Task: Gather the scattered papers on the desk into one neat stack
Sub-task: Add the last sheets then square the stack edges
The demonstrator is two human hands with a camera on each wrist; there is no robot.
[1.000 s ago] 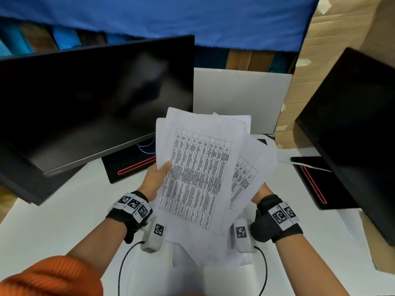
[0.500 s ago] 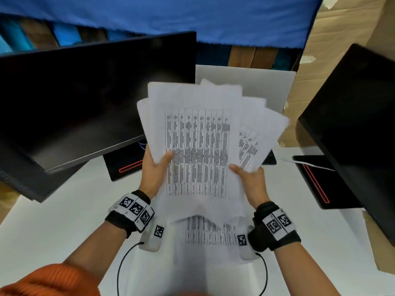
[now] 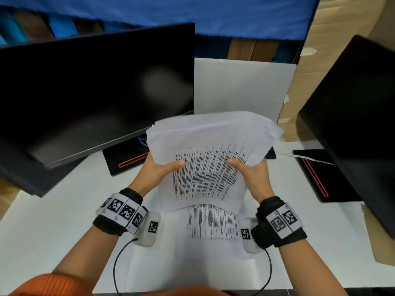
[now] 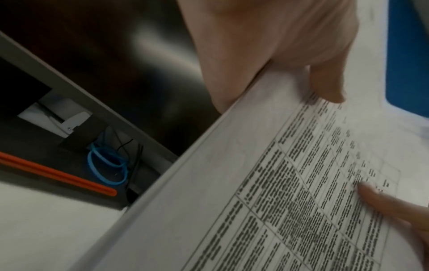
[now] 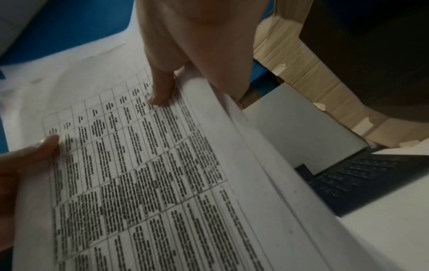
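Note:
A bundle of printed papers (image 3: 209, 159) with tables is held up over the white desk (image 3: 53, 227), its top edge curling away from me. My left hand (image 3: 159, 169) grips its left edge, thumb on the front sheet. My right hand (image 3: 249, 170) grips the right edge the same way. Another printed sheet (image 3: 211, 223) lies flat on the desk below the bundle, between my wrists. In the left wrist view the left thumb (image 4: 325, 82) presses the papers (image 4: 255, 201). In the right wrist view the right thumb (image 5: 162, 88) pinches the papers (image 5: 150, 174), whose sheet edges sit slightly uneven.
A dark monitor (image 3: 89, 92) leans at the left with its red-striped base (image 3: 128, 161). A second monitor (image 3: 359, 116) stands at the right on its base (image 3: 314, 178). A white panel (image 3: 241, 88) stands behind, a dark keyboard (image 5: 357, 177) below it. Cardboard (image 3: 342, 24) lines the right side.
The fanned sheets have been drawn together into a tighter bundle and lowered. My right hand came up onto the right edge; both thumbs now sit on the front sheet.

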